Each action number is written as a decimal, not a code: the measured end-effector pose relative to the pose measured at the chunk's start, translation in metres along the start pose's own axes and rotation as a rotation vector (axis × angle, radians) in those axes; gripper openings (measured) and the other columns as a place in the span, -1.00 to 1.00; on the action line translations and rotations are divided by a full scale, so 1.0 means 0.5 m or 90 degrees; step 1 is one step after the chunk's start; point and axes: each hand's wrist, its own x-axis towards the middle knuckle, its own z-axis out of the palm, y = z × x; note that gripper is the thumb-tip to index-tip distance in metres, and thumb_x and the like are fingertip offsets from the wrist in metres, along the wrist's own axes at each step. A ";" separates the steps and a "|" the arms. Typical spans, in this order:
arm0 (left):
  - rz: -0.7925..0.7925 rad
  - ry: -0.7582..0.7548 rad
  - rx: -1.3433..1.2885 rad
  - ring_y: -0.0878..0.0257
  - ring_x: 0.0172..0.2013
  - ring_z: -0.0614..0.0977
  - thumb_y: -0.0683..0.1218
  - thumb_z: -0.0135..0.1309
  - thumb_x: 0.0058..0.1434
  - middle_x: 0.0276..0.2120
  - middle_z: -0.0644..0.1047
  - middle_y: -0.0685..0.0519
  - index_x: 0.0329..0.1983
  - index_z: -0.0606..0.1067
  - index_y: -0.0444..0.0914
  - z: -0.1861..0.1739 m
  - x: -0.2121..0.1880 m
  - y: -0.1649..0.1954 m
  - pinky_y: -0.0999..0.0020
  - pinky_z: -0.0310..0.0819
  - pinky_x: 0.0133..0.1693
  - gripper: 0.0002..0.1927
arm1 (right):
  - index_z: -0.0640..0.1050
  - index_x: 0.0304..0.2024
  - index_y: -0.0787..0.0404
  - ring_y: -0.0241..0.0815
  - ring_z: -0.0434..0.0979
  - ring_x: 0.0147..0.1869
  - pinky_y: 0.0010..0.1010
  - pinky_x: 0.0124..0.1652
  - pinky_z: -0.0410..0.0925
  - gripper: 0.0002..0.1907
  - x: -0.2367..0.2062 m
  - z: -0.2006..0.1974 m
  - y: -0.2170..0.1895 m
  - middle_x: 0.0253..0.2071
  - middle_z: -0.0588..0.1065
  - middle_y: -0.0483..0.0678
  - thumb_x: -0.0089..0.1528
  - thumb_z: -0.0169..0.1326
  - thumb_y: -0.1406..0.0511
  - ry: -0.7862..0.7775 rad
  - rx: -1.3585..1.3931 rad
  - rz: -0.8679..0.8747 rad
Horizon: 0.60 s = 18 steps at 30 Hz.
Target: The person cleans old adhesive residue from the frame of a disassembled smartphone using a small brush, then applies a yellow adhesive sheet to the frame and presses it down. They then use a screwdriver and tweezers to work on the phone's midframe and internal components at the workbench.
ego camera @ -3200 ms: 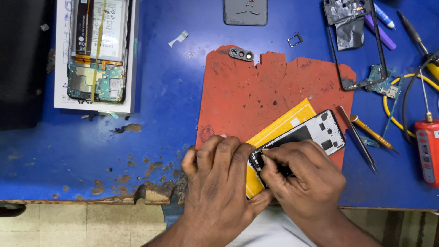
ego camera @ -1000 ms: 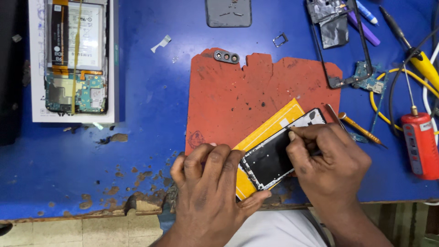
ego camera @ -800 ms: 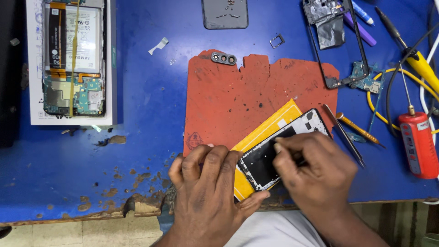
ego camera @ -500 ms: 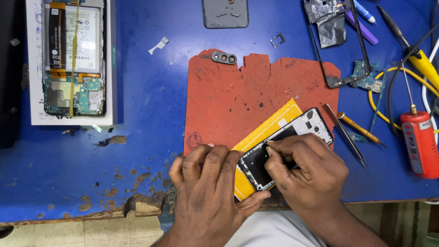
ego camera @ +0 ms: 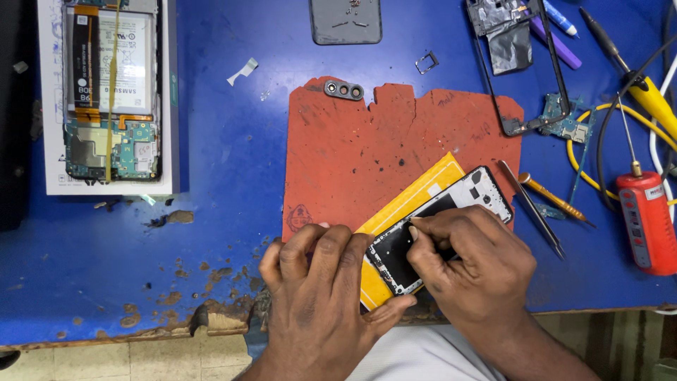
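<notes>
A phone frame with a white inner side lies tilted on a yellow sheet on the red work mat. My left hand presses down on the frame's near end and the yellow sheet, fingers curled. My right hand rests over the middle of the frame with its fingertips pinched at the dark inner area; I cannot tell whether a small tool is between them.
An opened phone lies on a white box at the far left. A camera trim piece, a grey back cover, a black frame, tweezers, screwdrivers, a red tool and a small circuit board lie on the blue table.
My right hand has slid from the frame's far end toward its near end, rubbing along the inside. My left hand has stayed pressed on the near end.
</notes>
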 end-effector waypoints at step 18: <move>-0.004 -0.002 -0.019 0.01 0.11 0.33 0.45 0.11 0.17 0.01 0.42 -0.05 0.05 0.51 -0.35 0.004 -0.008 -0.004 -0.13 0.01 0.10 -0.20 | 0.59 -0.28 0.37 -0.31 0.58 -0.36 -0.50 -0.35 0.42 -0.89 0.014 -0.019 0.038 -0.34 0.54 0.00 0.17 0.27 0.48 0.036 -0.019 0.065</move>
